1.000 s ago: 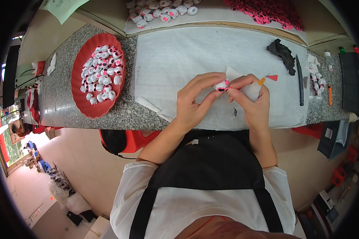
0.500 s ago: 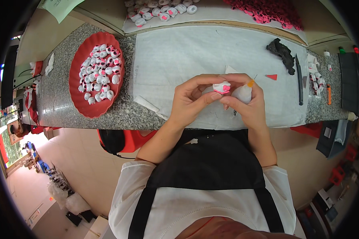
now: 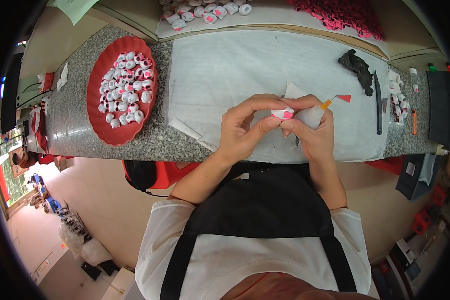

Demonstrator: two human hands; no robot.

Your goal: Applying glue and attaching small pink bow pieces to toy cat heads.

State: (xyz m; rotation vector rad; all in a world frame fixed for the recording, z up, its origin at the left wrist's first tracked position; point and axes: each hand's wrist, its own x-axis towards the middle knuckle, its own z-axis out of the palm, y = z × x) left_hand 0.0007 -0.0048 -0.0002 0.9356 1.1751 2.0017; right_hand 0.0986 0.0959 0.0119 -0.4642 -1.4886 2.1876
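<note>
A small white-and-pink figurine piece (image 3: 282, 114) is pinched between the thumb and fingers of my left hand (image 3: 237, 131). My right hand (image 3: 319, 139) keeps a small translucent squeeze bottle (image 3: 311, 118) in its palm, its orange needle tip (image 3: 326, 104) pointing up and right, away from the piece. The right thumb and index finger also reach the piece's right side. Just past the needle's end lies a red triangular scrap (image 3: 343, 98); whether they touch I cannot tell. Both hands are over the white sheet (image 3: 210, 75).
On the left stands a red scalloped dish (image 3: 96, 107) of similar pieces. More white pieces (image 3: 210, 18) and pink parts (image 3: 340, 20) fill the shelf behind. A crumpled black lump (image 3: 357, 70), a dark slim tool (image 3: 378, 107) and an orange stick (image 3: 414, 122) lie at right.
Both hands have shifted slightly right with the piece and bottle. The piece has turned a little, and the thumbs and fingers sit closer around it.
</note>
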